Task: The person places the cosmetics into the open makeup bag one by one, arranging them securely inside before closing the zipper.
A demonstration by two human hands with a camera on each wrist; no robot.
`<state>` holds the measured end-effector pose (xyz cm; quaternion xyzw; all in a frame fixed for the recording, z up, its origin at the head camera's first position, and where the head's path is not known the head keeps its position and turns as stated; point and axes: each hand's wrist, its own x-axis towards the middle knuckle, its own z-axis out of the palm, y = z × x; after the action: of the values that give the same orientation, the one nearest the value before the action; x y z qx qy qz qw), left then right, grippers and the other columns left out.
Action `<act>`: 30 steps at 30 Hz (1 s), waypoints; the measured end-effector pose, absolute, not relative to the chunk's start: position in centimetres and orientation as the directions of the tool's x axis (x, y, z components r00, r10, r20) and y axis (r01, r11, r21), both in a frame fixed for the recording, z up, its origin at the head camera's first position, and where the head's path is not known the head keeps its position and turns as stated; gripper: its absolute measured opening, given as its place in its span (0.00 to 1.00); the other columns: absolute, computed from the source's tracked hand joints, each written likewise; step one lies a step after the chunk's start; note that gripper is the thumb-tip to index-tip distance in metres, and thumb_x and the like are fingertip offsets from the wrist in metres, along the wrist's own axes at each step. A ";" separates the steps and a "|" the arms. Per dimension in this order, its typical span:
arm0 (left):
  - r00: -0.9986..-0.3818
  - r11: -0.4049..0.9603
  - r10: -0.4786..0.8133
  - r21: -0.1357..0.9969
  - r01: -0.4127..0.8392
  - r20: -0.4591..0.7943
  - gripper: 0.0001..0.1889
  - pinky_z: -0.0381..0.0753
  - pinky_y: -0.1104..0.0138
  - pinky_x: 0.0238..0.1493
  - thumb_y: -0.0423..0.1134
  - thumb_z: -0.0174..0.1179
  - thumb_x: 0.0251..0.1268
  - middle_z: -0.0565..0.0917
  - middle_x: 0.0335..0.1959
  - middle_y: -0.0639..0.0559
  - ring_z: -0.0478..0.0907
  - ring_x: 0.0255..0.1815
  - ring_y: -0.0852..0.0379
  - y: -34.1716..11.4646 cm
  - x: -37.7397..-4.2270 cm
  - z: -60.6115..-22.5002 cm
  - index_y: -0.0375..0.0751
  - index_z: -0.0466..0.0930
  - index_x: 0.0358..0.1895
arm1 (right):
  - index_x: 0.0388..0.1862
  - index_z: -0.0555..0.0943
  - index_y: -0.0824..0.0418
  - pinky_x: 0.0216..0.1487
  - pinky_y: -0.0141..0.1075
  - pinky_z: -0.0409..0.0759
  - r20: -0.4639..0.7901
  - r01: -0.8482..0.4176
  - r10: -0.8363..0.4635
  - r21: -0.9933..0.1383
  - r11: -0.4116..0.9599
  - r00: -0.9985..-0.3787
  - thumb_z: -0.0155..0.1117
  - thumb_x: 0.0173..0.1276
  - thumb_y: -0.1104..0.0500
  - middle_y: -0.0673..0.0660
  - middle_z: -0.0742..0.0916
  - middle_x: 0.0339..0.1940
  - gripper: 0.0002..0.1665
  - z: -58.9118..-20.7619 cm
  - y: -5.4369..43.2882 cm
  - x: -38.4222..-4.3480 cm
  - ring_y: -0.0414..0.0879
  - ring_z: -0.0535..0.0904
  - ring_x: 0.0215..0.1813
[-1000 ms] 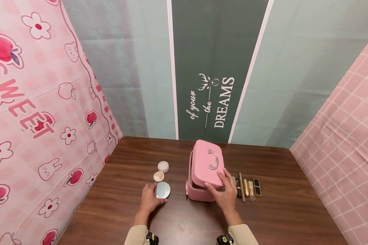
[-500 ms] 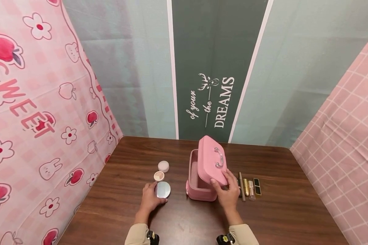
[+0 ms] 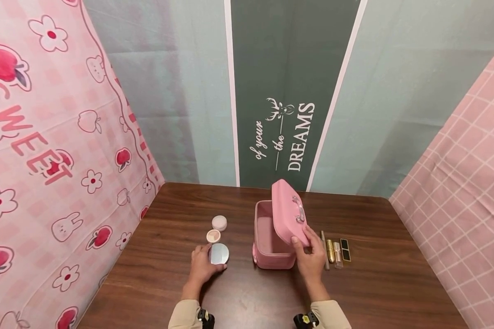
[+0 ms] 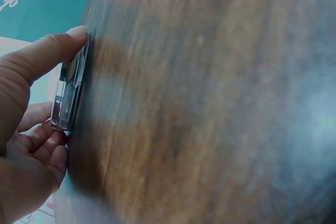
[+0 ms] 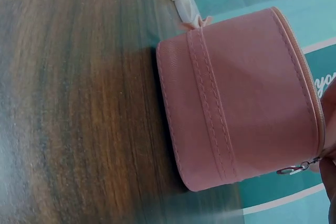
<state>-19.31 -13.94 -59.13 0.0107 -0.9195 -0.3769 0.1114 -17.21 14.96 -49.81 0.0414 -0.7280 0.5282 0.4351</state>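
Lid (image 3: 287,214) tilts toward three o'clock over the pink box (image 3: 275,262), corner pinched by the right hand (image 3: 311,258); at nine o'clock, the left hand (image 3: 201,265) curls round a mirror (image 3: 219,254). Opening seems the step; next probably wants the lid fully back.

Looked like grained wood on the table (image 3: 247,292), glossy toward six o'clock in the head view. Seemed smooth and leather-like on the box (image 3: 275,261) at five, shiny metal on its zip pull (image 5: 288,171). Gleamed mirror-bright on the compact (image 3: 219,254) at seven, glinted metallic on the gold tube (image 3: 330,251) past four. Appeared matt cloth on the curtain (image 3: 267,45) at twelve.
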 end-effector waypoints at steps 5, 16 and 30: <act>-0.974 0.712 -0.116 0.701 0.054 0.193 0.45 0.68 0.50 0.44 0.44 0.80 0.20 0.73 0.42 0.37 0.67 0.43 0.41 -14.0 -19.3 -59.1 0.26 0.74 0.52 | 0.44 0.78 0.79 0.45 0.21 0.70 0.686 -0.516 0.399 -0.724 0.457 -0.609 0.63 0.50 0.75 0.75 0.80 0.46 0.19 -49.9 15.3 -17.2 0.64 0.74 0.47; -0.973 0.704 -0.115 0.707 0.063 0.201 0.45 0.68 0.51 0.44 0.45 0.79 0.22 0.73 0.43 0.38 0.66 0.43 0.41 -14.1 -19.3 -59.3 0.27 0.74 0.53 | 0.44 0.76 0.79 0.38 0.18 0.68 0.660 -0.479 0.430 -0.747 0.461 -0.616 0.57 0.59 0.73 0.73 0.81 0.39 0.13 -49.4 15.9 -17.1 0.34 0.74 0.41; -0.967 0.624 -0.130 0.776 0.092 0.220 0.42 0.70 0.52 0.45 0.45 0.79 0.21 0.74 0.41 0.39 0.72 0.41 0.42 -13.4 -19.0 -58.5 0.28 0.76 0.49 | 0.42 0.73 0.83 0.39 0.20 0.66 0.573 -0.412 0.528 -0.819 0.401 -0.627 0.50 0.66 0.72 0.68 0.79 0.36 0.11 -49.1 15.6 -16.6 0.28 0.70 0.38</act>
<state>-19.00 -13.40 -58.55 0.0104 -0.8921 -0.4332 0.1281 -16.56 15.63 -49.10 -0.0405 -0.7178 0.5460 0.4302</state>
